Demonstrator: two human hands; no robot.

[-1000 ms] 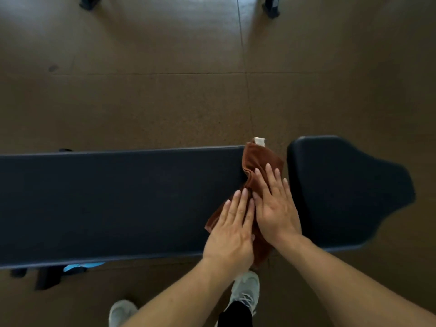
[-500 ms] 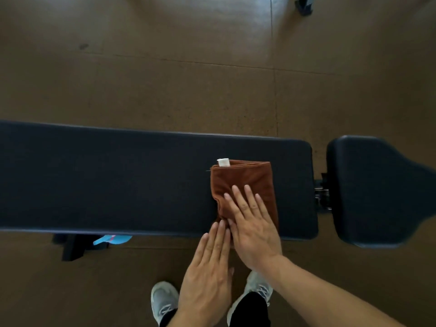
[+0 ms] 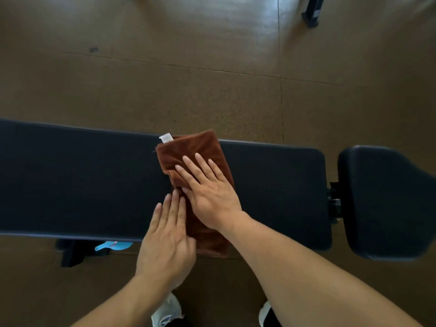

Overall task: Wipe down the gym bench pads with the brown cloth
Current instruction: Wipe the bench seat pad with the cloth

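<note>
The long black pad of the counter runs across the view over a brown speckled floor cut by thin seams. The brown cloth, folded, lies across this pad near its middle, its white tag at the far edge and its near end hanging over the near edge. The right hand presses flat on the cloth, fingers straight. The left hand, also flat, rests just beside it, touching the cloth's left edge. A shorter seat pad lies beyond the long pad's right end, joined by a metal bracket. White shoes stand below the pad.
</note>
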